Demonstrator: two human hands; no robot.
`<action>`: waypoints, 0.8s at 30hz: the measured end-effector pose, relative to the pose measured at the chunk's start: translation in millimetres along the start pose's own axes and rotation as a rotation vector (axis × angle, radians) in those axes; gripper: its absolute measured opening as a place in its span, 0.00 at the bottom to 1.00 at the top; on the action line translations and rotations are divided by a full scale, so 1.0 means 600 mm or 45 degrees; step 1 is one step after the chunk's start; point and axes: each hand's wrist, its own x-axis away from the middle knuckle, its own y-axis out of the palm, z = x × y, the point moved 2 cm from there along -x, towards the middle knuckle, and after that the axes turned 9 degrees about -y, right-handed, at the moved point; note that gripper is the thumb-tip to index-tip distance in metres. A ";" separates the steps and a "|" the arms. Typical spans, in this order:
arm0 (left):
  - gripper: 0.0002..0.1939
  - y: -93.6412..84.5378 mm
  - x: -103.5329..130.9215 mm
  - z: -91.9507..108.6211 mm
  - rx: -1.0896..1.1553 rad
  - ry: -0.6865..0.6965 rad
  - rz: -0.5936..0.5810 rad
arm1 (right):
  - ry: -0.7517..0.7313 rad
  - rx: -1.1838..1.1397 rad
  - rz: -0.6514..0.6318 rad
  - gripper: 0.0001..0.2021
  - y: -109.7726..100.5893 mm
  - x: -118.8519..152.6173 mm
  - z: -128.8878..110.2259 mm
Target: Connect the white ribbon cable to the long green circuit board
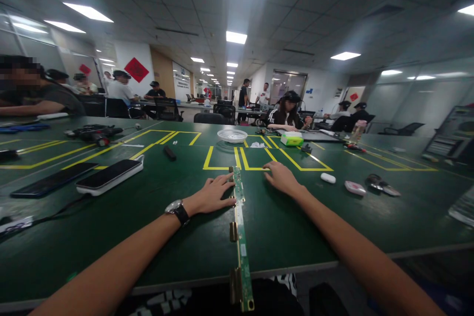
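A long, narrow green circuit board (242,250) lies lengthwise before me, its near end jutting past the table edge. Brass-coloured strips or flaps (233,231) stick out along its left side. My left hand (213,195) lies flat with fingers apart, the fingertips and thumb touching the board's left edge near its far end. To the right of the board, apart from it, my right hand (279,177) rests on the table, fingers loosely stretched out and holding nothing.
The green table (177,252) carries yellow tape outlines. A clear dish (232,136) and a green tissue pack (292,138) stand farther back. Left are a phone (54,179) and a thick dark-topped device (111,176); right, a white case (328,178). A person (289,113) sits opposite.
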 end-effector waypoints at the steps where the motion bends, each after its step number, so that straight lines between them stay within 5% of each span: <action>1: 0.32 0.000 0.000 0.000 0.001 0.012 -0.005 | 0.079 0.034 -0.002 0.16 0.001 0.003 0.024; 6: 0.31 0.003 0.000 0.000 0.014 0.038 -0.038 | 0.111 0.035 -0.074 0.11 0.019 0.010 0.074; 16: 0.30 0.007 -0.001 0.005 0.003 0.052 0.001 | -0.358 -0.232 -0.059 0.10 0.045 -0.012 -0.067; 24: 0.30 0.010 -0.002 0.006 -0.016 0.064 0.018 | -0.335 -0.305 -0.019 0.08 0.046 -0.012 -0.077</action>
